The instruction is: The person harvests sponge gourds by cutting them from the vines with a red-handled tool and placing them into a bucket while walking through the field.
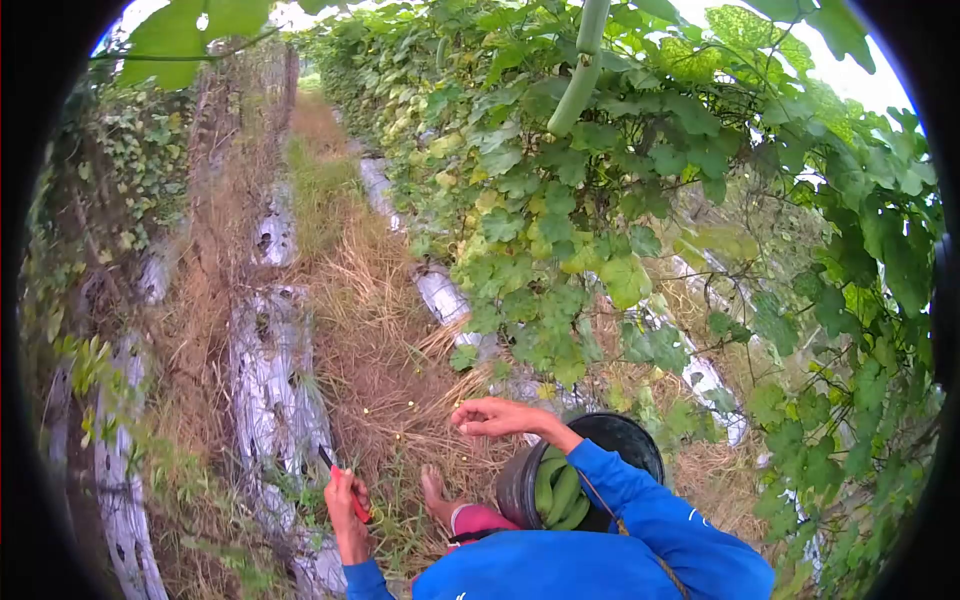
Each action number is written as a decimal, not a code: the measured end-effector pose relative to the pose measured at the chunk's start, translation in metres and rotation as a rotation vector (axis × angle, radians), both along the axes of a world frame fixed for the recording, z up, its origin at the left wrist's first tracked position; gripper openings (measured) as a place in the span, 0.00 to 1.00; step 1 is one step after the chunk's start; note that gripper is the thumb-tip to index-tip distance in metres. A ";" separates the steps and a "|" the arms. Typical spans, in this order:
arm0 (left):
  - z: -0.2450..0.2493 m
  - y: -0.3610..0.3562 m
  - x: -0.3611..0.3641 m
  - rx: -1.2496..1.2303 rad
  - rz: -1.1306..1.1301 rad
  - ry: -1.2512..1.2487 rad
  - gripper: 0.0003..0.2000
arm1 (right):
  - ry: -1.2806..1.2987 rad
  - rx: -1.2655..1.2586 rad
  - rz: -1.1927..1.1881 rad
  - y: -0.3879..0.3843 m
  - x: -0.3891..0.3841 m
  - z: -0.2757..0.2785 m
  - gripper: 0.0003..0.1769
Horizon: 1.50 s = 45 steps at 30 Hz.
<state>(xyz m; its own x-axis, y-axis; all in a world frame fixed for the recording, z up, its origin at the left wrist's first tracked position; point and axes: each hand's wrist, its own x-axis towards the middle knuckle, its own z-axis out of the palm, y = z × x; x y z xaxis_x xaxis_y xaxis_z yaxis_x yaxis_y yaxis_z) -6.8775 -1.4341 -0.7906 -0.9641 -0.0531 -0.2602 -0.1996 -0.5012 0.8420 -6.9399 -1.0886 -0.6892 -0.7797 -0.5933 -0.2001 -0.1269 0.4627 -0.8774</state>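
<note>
My left hand [345, 500] is closed around red-handled pruning shears [326, 458], whose dark tip points up and away from me, over the left side of the path. My right hand [490, 416] holds nothing, its fingers stretched out to the left in front of my body. Below that forearm stands a black bucket [513, 484], partly covered by my sleeve. Several long green gourds [562, 490] lie inside it. Another long gourd [574, 102] hangs from the vines ahead, well above my right hand.
A leafy wall of vines [530, 210] runs along the right. Strips of silvery plastic mulch [270, 370] line the ground, with dry grass [370, 290] between them. My bare foot [436, 488] is beside the bucket. Dried vines [205, 260] stand at left.
</note>
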 end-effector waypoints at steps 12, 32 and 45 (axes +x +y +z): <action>0.052 0.078 -0.297 -0.341 -0.308 0.177 0.13 | 0.582 -0.463 -1.154 0.189 -0.178 0.195 0.27; 0.090 0.098 -0.609 -0.392 -0.565 0.417 0.14 | 1.032 -0.926 -0.560 0.139 -0.344 0.302 0.32; 0.060 0.142 -0.833 -0.023 -0.789 0.175 0.12 | 1.008 -1.265 -0.321 0.118 -0.424 0.284 0.38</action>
<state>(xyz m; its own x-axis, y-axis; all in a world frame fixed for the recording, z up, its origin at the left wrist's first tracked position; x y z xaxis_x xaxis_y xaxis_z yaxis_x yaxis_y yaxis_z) -7.7109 -1.2921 -0.7306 -0.7464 0.6565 -0.1094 -0.3516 -0.2494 0.9023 -7.3635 -0.9708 -0.4056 -0.4030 0.2258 0.8869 -0.8908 -0.3193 -0.3234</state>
